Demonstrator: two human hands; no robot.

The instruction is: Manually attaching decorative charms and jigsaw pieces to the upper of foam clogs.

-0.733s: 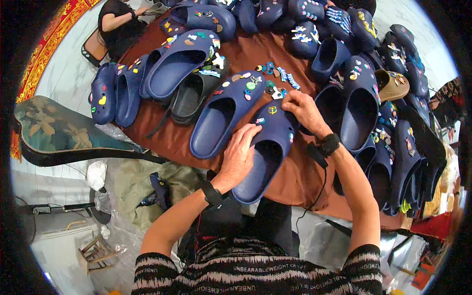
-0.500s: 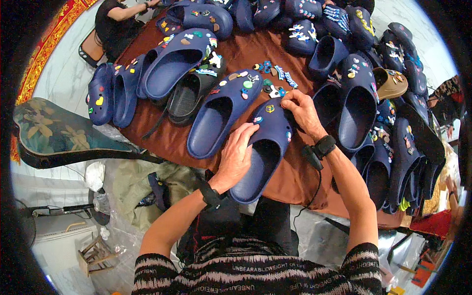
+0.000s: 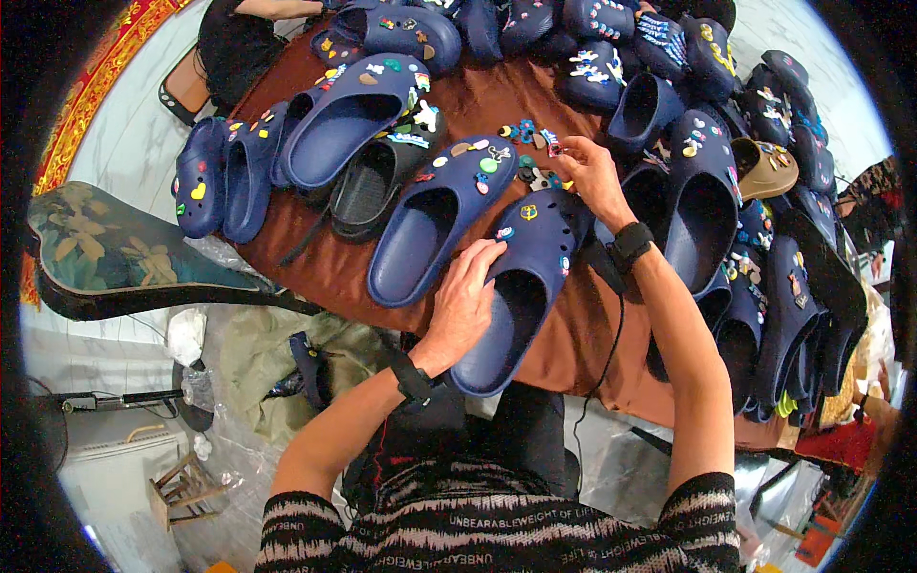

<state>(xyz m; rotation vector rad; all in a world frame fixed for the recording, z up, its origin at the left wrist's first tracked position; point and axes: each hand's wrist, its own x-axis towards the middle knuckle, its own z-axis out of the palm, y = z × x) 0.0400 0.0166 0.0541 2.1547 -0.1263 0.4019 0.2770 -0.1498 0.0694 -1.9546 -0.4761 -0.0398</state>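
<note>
My left hand grips the side of a navy clog, which points away from me at the table's near edge. On its upper are a yellow charm and a few other small charms; several holes at the toe are bare. Beyond the toe, my right hand has thumb and finger pinched at a small shoe charm beside a loose group of charms. To the left lies another navy clog, its upper carrying several charms.
The brown cloth covers the table. Decorated navy clogs crowd the right and far sides, with a black clog to the left. A cable hangs over the near edge. Another person's arm shows at the far left.
My right hand has moved from the clog's toe outward to the loose charms beyond it. My left hand still holds the clog in nearly the same place.
</note>
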